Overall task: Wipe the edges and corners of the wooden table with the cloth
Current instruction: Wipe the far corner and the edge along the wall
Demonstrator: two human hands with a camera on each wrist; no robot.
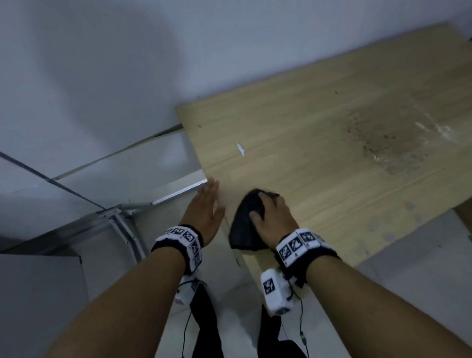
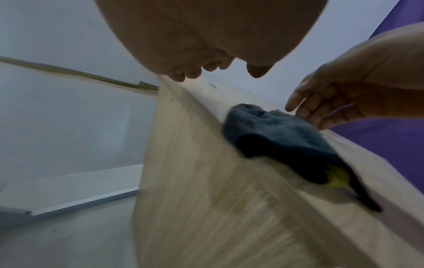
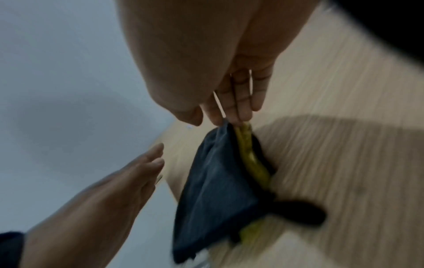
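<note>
Both hands are at the near left corner of the wooden table (image 1: 324, 144), a little apart from each other. The left hand (image 1: 207, 210) is flat, fingers straight and together, lying along the tabletop's left edge; it holds nothing. Whether the palm actually touches the wood cannot be told from the head view. The right hand (image 1: 271, 215) is on top of the cloth (image 1: 246, 223), fingers curled down into the bunched fabric and pressing it onto the tabletop just inside the left edge, near the front corner.

From the left wrist view the cloth (image 2: 275, 134) is seen draping over the tabletop's edge, part of it hanging down the side panel, with the right hand (image 2: 339, 98) above it; the head view does not show this overhang so plainly. Both wrist views show a yellow patch on the cloth's underside, which the head view hides. In the right wrist view the fingers (image 3: 238, 101) pinch the top of the cloth (image 3: 218, 181), and the left hand (image 3: 128, 179) lies flat beside it; this picture is blurred.

Counted: one cloth, one table, two hands. On the tabletop there is also one small white scrap (image 1: 240, 149) near the left edge, and one dark stained patch (image 1: 388, 137) towards the right side.
</note>
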